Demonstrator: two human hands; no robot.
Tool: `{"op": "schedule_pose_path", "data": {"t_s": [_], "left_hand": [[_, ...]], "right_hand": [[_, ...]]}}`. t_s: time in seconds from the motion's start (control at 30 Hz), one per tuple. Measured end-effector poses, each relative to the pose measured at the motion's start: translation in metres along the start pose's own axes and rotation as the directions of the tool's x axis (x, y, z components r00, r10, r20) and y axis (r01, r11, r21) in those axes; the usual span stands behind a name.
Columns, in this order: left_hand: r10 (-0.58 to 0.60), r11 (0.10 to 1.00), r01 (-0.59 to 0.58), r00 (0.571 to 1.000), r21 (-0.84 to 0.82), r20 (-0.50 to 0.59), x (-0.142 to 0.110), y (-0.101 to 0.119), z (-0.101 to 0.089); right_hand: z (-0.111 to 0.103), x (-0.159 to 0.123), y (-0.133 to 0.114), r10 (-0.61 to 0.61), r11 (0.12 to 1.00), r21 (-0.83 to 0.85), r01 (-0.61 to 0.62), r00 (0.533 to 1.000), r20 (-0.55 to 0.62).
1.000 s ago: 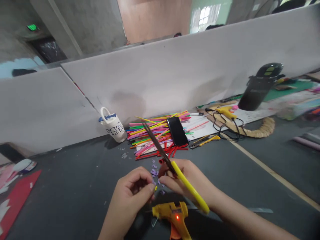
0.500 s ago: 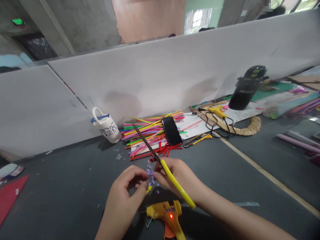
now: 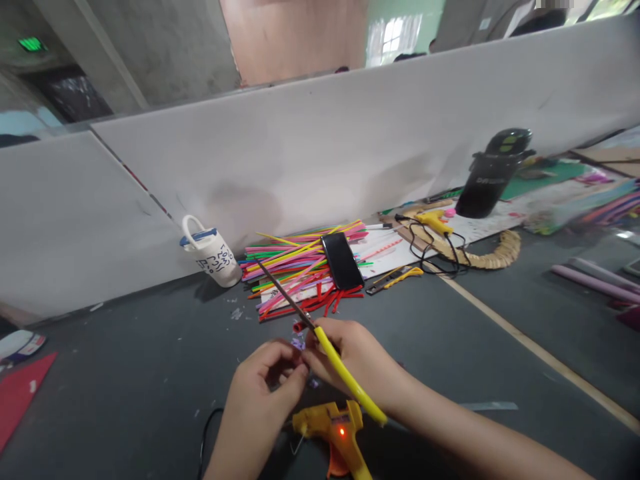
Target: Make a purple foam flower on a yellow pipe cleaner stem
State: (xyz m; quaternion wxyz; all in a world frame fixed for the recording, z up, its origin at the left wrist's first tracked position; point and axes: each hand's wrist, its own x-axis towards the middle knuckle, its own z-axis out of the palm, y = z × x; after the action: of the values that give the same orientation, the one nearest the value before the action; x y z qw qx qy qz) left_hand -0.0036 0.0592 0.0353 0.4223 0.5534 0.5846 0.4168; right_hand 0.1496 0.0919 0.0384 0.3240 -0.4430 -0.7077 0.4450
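Your left hand (image 3: 263, 387) now meets your right hand (image 3: 363, 353) at the fingertips, closing the earlier gap, so both likely work together; whether the left pinches anything cannot be told. Your right holds the scissors (image 3: 349, 383), blades toward the desk's (image 3: 150, 373) back edge. Purple scraps (image 3: 298, 343) lie just beyond; the glue gun (image 3: 333, 421), nearer you.

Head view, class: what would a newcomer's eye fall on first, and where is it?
The yellow-handled scissors in the right hand stand out first, slanting across the middle. Below lies a yellow glue gun with a glowing red light. Farther back, a black phone rests on colourful strips.
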Motion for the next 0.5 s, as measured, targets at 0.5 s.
{"op": "schedule_pose_path", "data": {"t_s": [0.5], "left_hand": [[-0.118, 0.830, -0.083, 0.941, -0.552, -0.318, -0.004, 0.019, -0.015]], "right_hand": [[0.011, -0.010, -0.001, -0.111, 0.867, -0.487, 0.110, 0.993, 0.028]]}}
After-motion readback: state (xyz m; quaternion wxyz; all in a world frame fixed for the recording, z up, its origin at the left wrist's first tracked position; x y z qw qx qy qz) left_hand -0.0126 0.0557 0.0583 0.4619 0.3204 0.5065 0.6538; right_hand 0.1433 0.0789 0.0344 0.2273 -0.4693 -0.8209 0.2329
